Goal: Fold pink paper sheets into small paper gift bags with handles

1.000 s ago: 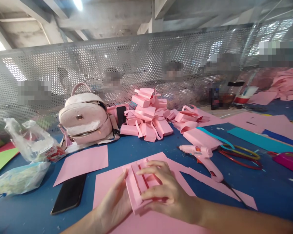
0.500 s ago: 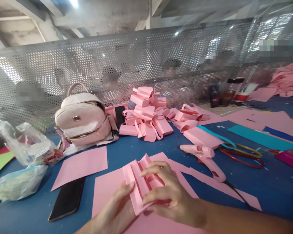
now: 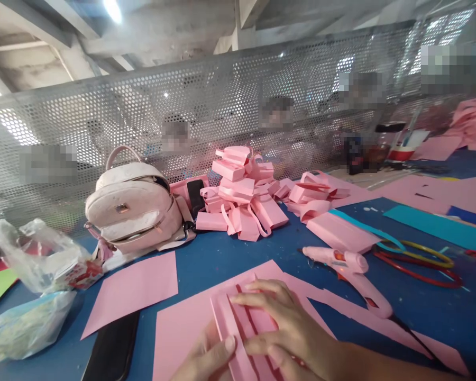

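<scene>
A piece of folded pink paper (image 3: 230, 323) with raised, creased strips lies between my hands at the bottom centre. My left hand (image 3: 208, 357) grips its left edge, thumb on top and the other fingers hidden underneath. Across the folds on the right side lies my right hand (image 3: 297, 330), its fingers slightly apart and bent onto the paper; I take it as holding the piece. Below both hands is a larger flat pink sheet (image 3: 182, 317) on the blue table (image 3: 206, 259).
A pink glue gun (image 3: 349, 264) lies at right, its cord trailing forward. Behind are a heap of folded pink paper pieces (image 3: 238, 190) and a pale pink backpack (image 3: 135, 206). At left are a pink sheet (image 3: 138, 286) over a black phone (image 3: 113, 346) and a plastic bag (image 3: 31, 317).
My hands and the folded paper sit lower in view. The folded strips look flatter, with my right fingers stretched further across them. The camera view has shifted slightly.
</scene>
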The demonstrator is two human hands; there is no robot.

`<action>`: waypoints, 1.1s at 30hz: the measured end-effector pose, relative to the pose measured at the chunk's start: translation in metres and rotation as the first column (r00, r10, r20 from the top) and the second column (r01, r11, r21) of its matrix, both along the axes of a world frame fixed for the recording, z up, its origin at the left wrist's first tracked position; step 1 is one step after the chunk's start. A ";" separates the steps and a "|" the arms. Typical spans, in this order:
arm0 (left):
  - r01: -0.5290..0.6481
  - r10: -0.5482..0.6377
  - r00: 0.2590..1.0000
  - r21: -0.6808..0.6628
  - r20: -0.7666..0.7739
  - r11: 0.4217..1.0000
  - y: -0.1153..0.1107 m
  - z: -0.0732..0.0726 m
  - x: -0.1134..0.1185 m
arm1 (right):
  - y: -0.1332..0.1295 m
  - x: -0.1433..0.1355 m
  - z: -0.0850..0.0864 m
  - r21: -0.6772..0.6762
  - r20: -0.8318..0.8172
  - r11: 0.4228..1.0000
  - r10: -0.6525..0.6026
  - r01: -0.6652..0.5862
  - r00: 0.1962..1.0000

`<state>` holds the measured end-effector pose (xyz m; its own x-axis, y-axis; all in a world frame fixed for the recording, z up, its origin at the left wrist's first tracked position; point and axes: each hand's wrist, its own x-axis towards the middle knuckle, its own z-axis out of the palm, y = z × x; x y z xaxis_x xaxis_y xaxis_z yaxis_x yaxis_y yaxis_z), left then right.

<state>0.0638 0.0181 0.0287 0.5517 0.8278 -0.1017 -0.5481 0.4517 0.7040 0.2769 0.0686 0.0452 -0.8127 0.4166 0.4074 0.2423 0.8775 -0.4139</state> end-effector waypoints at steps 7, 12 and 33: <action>0.036 -0.036 0.999 0.019 0.015 0.999 0.002 -0.002 -0.001 | 0.004 -0.002 0.001 0.009 0.027 1.000 0.013 -0.013 1.000; 0.018 -0.018 1.000 0.066 0.001 0.998 0.006 0.007 0.002 | 0.010 -0.006 -0.009 0.102 0.066 0.995 -0.012 0.005 0.998; 0.030 -0.032 0.994 0.022 0.105 0.999 -0.010 0.002 -0.002 | -0.001 -0.005 -0.015 -0.116 -0.091 0.991 -0.083 0.073 0.992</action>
